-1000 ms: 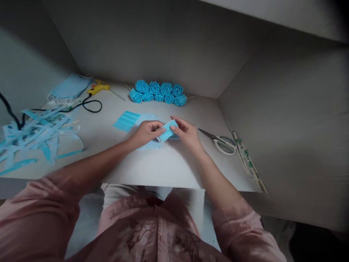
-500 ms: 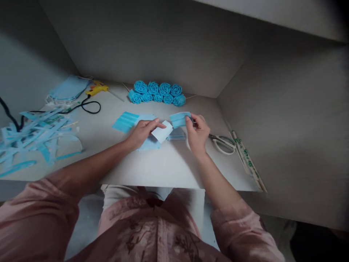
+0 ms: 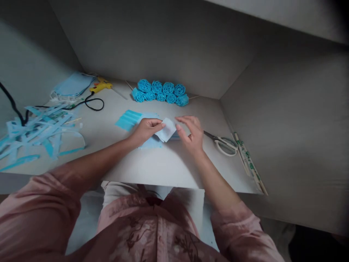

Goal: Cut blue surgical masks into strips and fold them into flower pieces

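Note:
My left hand (image 3: 149,130) pinches small white fabric pieces (image 3: 167,130), thin and squarish, by their left edge above the table. Just to the right, my right hand (image 3: 191,134) has its thumb and fingers apart, close to the pieces' right side, with nothing seen in it. Below the hands lie light blue sheets (image 3: 151,144), partly covered by the left hand. A brighter blue pleated sheet (image 3: 128,120) lies left of them. A folded blue piece (image 3: 175,137) shows between the hands, mostly hidden.
Several blue fabric roses (image 3: 161,91) sit in rows at the back. White-handled scissors (image 3: 225,145) and wrapped sticks (image 3: 249,160) lie at right. At left are a yellow glue gun (image 3: 100,85) with a black cord, a stack of face masks (image 3: 73,84) and cut blue strips (image 3: 40,131).
The blue piece that my right hand held is no longer in its fingers, which have opened. The white pieces in my left hand have turned slightly. The view has shifted a little.

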The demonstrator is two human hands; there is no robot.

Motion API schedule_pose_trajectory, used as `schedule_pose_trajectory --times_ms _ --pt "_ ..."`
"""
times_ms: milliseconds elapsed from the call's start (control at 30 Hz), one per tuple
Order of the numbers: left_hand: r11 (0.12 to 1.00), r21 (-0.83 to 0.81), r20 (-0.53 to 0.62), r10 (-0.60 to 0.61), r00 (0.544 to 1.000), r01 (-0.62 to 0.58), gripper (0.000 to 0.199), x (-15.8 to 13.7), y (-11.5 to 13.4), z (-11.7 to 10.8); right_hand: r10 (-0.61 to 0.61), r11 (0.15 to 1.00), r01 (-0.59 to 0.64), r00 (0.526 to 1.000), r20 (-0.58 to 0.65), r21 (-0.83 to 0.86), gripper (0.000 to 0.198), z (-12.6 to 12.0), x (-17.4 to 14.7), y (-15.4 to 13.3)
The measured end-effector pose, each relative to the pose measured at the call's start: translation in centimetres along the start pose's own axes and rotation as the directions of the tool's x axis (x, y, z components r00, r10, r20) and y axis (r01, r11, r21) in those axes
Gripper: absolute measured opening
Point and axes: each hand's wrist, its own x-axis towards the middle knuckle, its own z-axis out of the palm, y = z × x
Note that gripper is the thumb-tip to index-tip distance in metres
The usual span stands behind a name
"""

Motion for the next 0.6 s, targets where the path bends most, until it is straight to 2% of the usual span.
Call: schedule_pose_trajectory --times_ms 33,100,167,233,300,433,600 --pt "0.999 0.032 0.011 0.003 1.0 -0.003 0.034 0.0 0.1 0.1 0.059 0.997 -0.06 0.998 0.007 0.057 0.034 -0.2 0.2 0.3" --pt "0.994 0.101 0.019 0.03 0.999 -0.032 0.032 -0.2 0.2 0.3 0.163 0.966 -0.182 0.98 0.113 0.184 0.046 -0.3 0.4 0.8" --pt "0.985 0.158 0.026 0.064 0.998 -0.068 0.029 -0.3 0.3 0.5 0.25 0.909 -0.311 0.939 0.235 0.276 0.057 0.1 0.3 1.3" --pt "0.975 0.197 0.021 0.097 0.995 -0.1 0.024 -0.4 0.2 0.5 0.319 0.857 -0.399 0.907 0.274 0.327 0.059 0.7 0.1 1.6" --pt "0.974 0.199 0.01 0.111 0.994 -0.111 0.023 -0.3 0.0 0.4 0.356 0.816 -0.434 0.898 0.26 0.381 0.055 1.3 -0.1 1.7" --pt "0.991 0.091 -0.026 0.101 0.995 -0.098 0.038 0.2 -0.5 0.1 0.363 0.752 -0.45 0.892 0.268 0.481 0.056 1.7 -0.2 1.7" --pt "0.984 0.1 -0.104 0.156 0.982 -0.146 0.049 0.3 -0.3 -0.1 0.338 0.742 -0.475 0.875 0.346 0.474 0.066 1.5 -0.1 1.6"
